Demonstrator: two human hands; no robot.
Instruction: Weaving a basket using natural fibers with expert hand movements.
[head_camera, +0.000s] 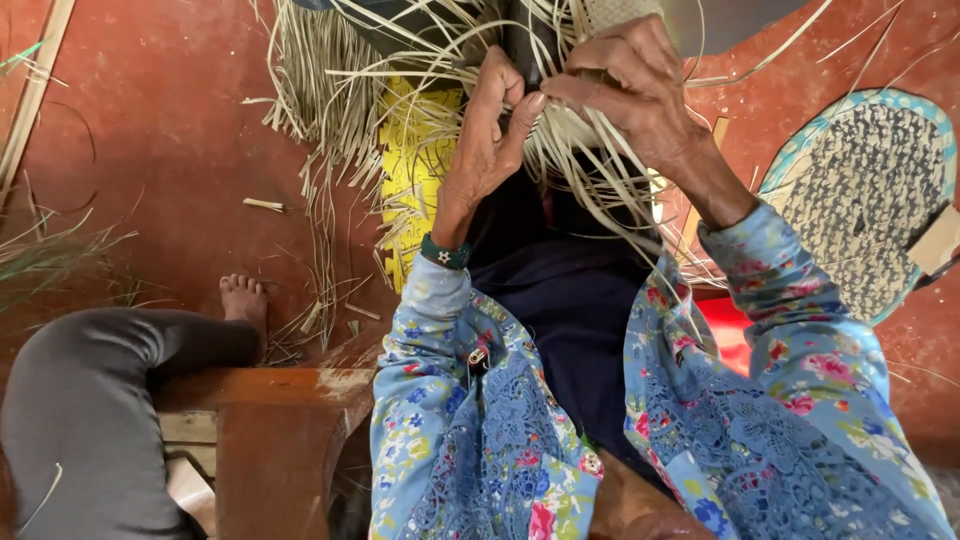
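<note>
weaving mid-plait: the left hand (487, 140) pinches pale straw strands (600, 170) above the lap, the right hand (630, 85) closed over the woven piece (565, 125); next, i'd judge, a strand tucks under, kept taut.

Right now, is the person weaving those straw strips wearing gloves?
No, both the left hand and the right hand are bare, with fingers pinching the pale straw strips directly.

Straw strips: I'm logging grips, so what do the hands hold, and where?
Both the left hand and right hand pinch pale straw strips near their woven upper ends.
</note>
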